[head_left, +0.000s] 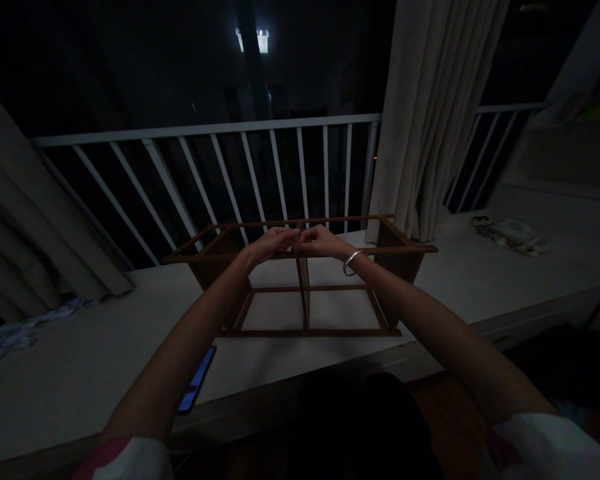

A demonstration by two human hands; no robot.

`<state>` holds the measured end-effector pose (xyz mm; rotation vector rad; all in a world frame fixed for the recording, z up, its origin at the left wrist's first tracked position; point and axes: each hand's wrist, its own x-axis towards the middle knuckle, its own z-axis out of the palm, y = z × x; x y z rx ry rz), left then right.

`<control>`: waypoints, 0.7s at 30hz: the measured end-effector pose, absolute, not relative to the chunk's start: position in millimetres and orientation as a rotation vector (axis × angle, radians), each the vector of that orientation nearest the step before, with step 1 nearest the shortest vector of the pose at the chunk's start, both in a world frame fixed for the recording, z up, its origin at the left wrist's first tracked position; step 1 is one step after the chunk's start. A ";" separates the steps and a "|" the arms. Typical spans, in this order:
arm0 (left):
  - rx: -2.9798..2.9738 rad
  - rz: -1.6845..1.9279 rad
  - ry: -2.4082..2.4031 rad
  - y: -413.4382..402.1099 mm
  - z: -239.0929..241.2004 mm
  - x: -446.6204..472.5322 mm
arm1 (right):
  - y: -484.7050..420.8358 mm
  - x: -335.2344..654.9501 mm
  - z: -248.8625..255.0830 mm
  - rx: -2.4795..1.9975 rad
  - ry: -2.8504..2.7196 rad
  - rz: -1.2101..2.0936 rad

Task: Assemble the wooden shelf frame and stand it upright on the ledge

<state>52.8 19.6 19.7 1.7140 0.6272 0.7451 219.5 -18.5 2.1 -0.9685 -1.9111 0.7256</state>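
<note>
A brown wooden open-frame rack (260,331) stands on a pale ledge (105,360) in front of me. My left hand (273,241) and my right hand (320,241) meet at the middle of the rack's top front rail, fingers curled and pinched together close to each other. Whether they hold something small or grip the rail itself is too dark to tell. A silver bangle (351,261) sits on my right wrist.
A phone (197,380) with a lit screen lies on the ledge under my left forearm. White railing (205,173) runs behind the rack, with curtains at the left (35,233) and right (430,113). Crumpled cloth (510,235) lies at the far right.
</note>
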 end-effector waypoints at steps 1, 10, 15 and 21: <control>1.735 0.746 0.642 18.6 19.8 53.3 | -19.8 219.3 2.7 -0.970 -1.912 0.725; 1.871 0.749 0.719 18.4 20.0 57.5 | -26.2 220.8 7.6 -0.985 -1.903 0.764; 1.868 0.759 0.706 16.1 20.4 60.7 | -25.0 223.0 7.8 -0.942 -1.926 0.726; 1.915 0.759 0.683 9.8 24.5 61.2 | -19.3 224.8 3.8 -0.941 -1.940 0.684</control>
